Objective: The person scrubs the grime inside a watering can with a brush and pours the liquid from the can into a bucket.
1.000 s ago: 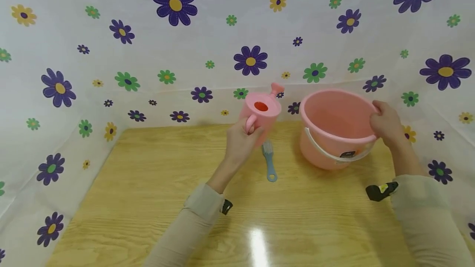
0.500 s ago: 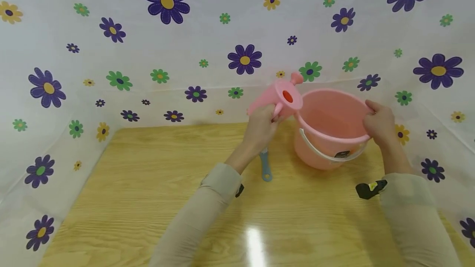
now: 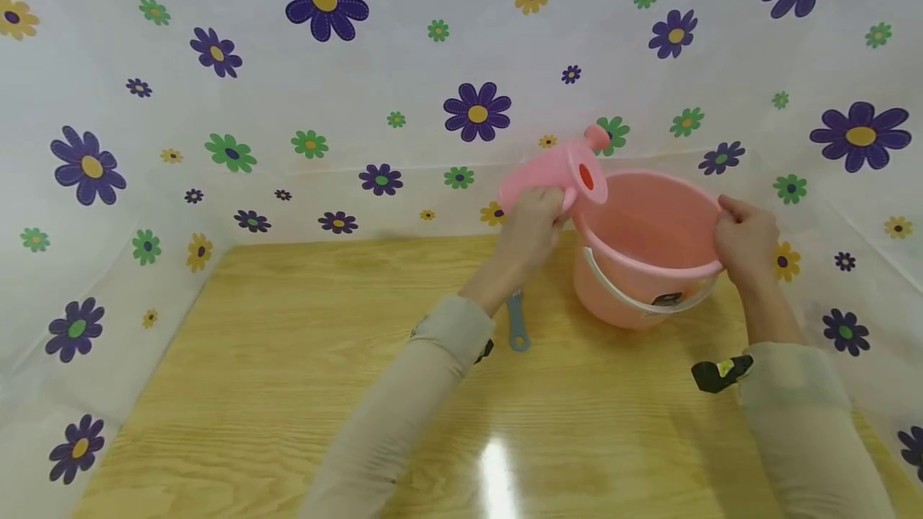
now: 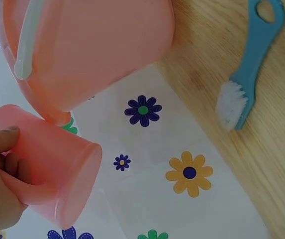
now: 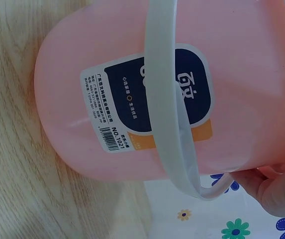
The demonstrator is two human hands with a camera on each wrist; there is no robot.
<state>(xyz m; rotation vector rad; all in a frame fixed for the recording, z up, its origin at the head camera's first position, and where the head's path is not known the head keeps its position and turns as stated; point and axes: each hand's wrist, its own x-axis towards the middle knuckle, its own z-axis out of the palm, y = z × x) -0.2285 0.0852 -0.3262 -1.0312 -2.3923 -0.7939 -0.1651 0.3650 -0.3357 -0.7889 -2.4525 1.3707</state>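
Note:
My left hand (image 3: 532, 229) grips the handle of a pink toy watering can (image 3: 542, 175), its fingers curled round the handle in the left wrist view. The can lies tipped over to the right, its red-lined top opening and round spout head by the left rim of a pink bucket (image 3: 642, 295). My right hand (image 3: 747, 240) grips the bucket's right rim. In the right wrist view the bucket's white handle (image 5: 162, 99) hangs down across a printed label (image 5: 157, 99). The bucket stands upright on the table.
A blue brush (image 4: 255, 59) with white bristles lies on the wooden table (image 3: 303, 359), left of the bucket. Its bristle end is hidden behind my left arm in the head view. A white flower-print curtain (image 3: 404, 62) encloses the table's back and sides.
The left hand has carried the watering can rightward to the bucket's rim and tipped it from nearly upright to lying over. The right hand has kept its grip on the bucket.

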